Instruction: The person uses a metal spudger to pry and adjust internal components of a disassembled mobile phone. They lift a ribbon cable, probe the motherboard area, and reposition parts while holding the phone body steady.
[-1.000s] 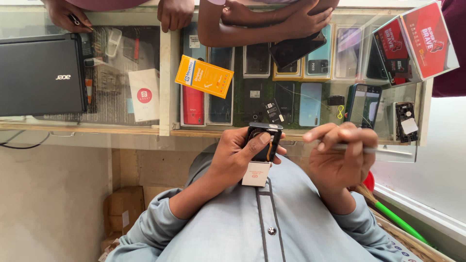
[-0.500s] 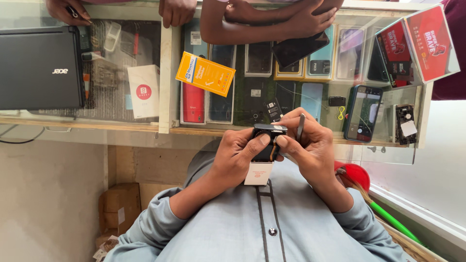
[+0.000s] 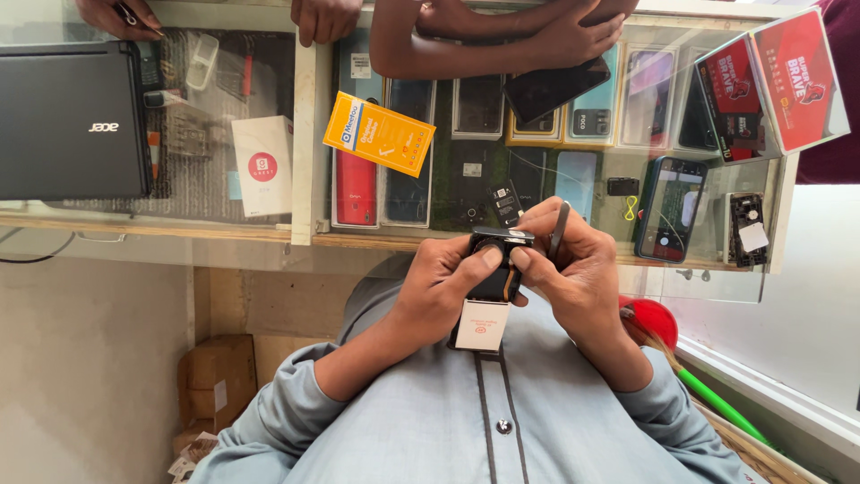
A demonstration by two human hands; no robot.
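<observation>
Behind a glass display counter (image 3: 537, 134), both hands clasp a small black phone with a white label (image 3: 488, 291), its long axis running toward the counter; left hand (image 3: 443, 287), right hand (image 3: 578, 269) also pinching a thin grey tool (image 3: 559, 229).

I note: black phone (image 3: 495, 269) with white label; plain pale-blue shirt (image 3: 466, 421); orange box (image 3: 379, 133); red cartons (image 3: 770, 81) far right; black laptop (image 3: 72, 121) left.

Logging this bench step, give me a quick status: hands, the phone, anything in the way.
Left hand and right hand both grip the small black phone. Right also holds a thin metal tool. Nothing blocks the hands.
</observation>
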